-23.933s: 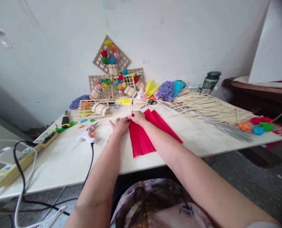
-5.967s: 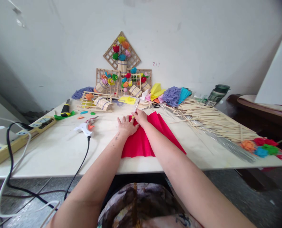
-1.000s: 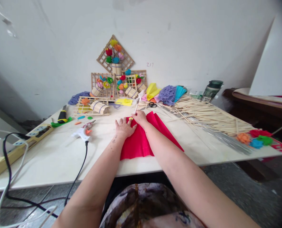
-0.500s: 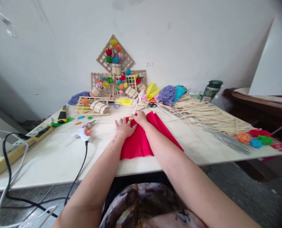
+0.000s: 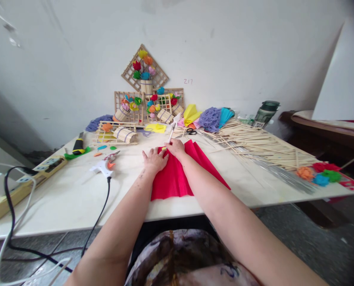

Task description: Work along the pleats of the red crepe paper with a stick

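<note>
A sheet of red crepe paper (image 5: pixel 171 180) lies on the white table in front of me, with folds along its right side. My left hand (image 5: pixel 155 159) rests flat on its upper left corner, fingers spread. A small yellow piece (image 5: pixel 164 148) sits on the red paper at the top edge, between my two hands. My right hand (image 5: pixel 176 147) grips a white pen (image 5: pixel 171 133), its upper end leaning up and to the right. The pen's tip is hidden by my fingers.
Left of my hands lie a white glue gun (image 5: pixel 102 169), a utility knife (image 5: pixel 78 143) and a power strip (image 5: pixel 31 184). Stick lattices with paper flowers (image 5: pixel 145 67) stand at the back. Scissors (image 5: pixel 191 131), wooden sticks (image 5: pixel 263 145) and a dark green bottle (image 5: pixel 266 113) are to the right.
My left hand has shifted slightly to the left on the red paper. My right hand stays at the paper's top edge, still holding the pen.
</note>
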The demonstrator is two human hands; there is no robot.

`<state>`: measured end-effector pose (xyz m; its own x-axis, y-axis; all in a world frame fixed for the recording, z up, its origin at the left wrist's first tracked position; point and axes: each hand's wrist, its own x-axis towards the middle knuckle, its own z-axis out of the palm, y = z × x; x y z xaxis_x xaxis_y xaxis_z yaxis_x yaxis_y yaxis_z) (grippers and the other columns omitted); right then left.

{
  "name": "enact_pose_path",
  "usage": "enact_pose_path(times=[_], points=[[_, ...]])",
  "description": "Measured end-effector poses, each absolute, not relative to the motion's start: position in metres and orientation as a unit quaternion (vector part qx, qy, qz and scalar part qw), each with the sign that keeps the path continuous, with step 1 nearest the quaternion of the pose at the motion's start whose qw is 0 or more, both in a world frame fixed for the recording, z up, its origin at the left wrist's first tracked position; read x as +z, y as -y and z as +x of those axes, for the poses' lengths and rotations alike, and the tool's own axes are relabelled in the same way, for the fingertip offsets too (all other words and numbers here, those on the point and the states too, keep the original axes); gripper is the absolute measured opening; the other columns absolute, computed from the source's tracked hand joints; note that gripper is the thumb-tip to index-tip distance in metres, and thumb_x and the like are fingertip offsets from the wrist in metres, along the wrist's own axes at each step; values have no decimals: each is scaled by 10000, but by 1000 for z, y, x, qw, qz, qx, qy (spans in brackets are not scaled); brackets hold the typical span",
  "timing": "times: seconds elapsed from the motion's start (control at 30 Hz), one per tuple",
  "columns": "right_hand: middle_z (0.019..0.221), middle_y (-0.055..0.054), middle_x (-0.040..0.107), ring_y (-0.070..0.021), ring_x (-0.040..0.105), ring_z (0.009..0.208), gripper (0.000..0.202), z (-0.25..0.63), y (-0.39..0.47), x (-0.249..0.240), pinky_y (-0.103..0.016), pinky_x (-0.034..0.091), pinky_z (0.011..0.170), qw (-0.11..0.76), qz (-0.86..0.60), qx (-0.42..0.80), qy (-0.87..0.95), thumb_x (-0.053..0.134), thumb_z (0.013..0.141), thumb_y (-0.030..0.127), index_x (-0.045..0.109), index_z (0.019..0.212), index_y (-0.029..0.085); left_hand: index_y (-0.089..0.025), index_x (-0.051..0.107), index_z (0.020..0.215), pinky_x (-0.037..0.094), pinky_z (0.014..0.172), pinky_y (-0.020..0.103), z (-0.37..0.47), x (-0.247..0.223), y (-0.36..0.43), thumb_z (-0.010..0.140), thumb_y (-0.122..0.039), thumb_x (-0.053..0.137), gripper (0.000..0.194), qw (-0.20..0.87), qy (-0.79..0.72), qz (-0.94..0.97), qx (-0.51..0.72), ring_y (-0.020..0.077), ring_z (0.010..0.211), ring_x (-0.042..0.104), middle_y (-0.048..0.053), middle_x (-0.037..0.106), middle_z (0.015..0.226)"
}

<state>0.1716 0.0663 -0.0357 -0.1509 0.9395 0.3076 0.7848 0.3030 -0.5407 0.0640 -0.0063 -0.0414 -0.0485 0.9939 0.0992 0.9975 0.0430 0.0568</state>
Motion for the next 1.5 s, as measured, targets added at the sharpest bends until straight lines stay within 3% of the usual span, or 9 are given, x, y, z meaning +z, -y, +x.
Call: enact_pose_path(times=[0.17, 1.1, 1.5], points=[[871, -29, 674, -182, 600, 816, 299, 171, -66, -35, -261, 429, 694, 287, -579, 122, 753, 476, 769, 460, 647, 845, 226, -383, 358, 1303, 73, 986, 669, 62, -39, 7, 841, -488, 182, 506, -2, 725, -685, -68, 290, 1297, 229, 15, 314, 1414], [926, -62, 668, -204, 601, 854, 315, 171, -66, -37, -281, 430, 711, 269, -567, 90, 773, 454, 796, 418, 636, 949, 211, -366, 370, 1298, 74, 986, 667, 63, -39, 7, 832, -464, 218, 500, -1, 726, -684, -70, 277, 1292, 238, 34, 318, 1411], [893, -48, 670, -193, 605, 837, 336, 172, -64, -36, -275, 432, 702, 280, -567, 90, 769, 416, 811, 463, 624, 896, 214, -380, 371, 1295, 67, 986, 668, 61, -42, 5, 827, -469, 235, 495, -1, 725, -684, -81, 278, 1289, 243, 26, 334, 1401]])
